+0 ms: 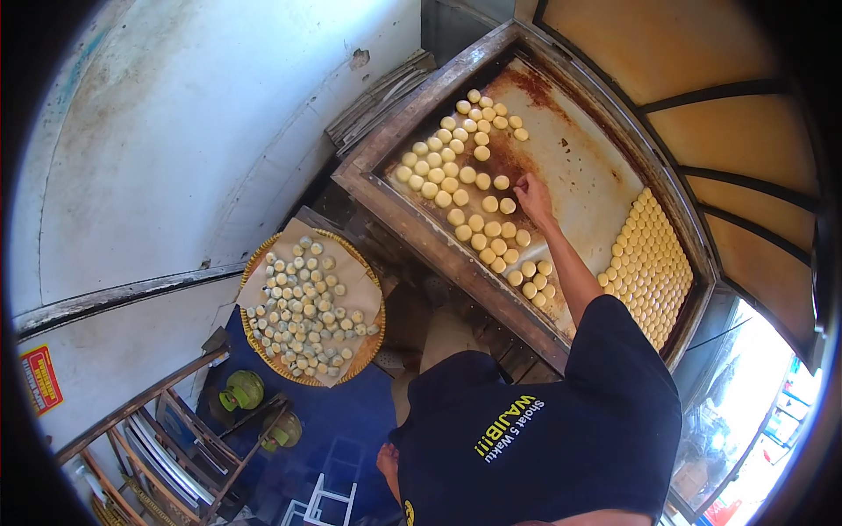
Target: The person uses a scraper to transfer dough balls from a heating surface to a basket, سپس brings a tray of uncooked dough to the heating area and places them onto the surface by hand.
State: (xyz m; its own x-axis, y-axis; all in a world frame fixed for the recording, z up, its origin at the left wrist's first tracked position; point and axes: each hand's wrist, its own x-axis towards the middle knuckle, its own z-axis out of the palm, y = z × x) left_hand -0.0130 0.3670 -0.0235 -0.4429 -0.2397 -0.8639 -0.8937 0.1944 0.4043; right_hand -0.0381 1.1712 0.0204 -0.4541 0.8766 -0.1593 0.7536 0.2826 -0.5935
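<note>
My right hand [532,196] reaches over a large metal griddle [570,158] set in a wooden frame. Its fingers are drawn together in a pinch beside several round, pale-yellow dough pieces [508,206]. Whatever may be between the fingertips is too small to make out. More dough rounds lie loosely spread on the griddle's near-left part, and a tightly packed block of smaller-looking rounds [653,263] fills its right end. My left hand [388,460] hangs low by my side, away from the griddle, partly hidden by my dark shirt; its fingers cannot be made out.
Left of the griddle, a round woven basket [375,346] lined with brown paper holds many pale rounds with dark marks. Below stand green gas cylinders [246,389], a wooden rack [162,386] and a white stool frame [324,504]. A curved panelled cover [728,131] rises behind the griddle.
</note>
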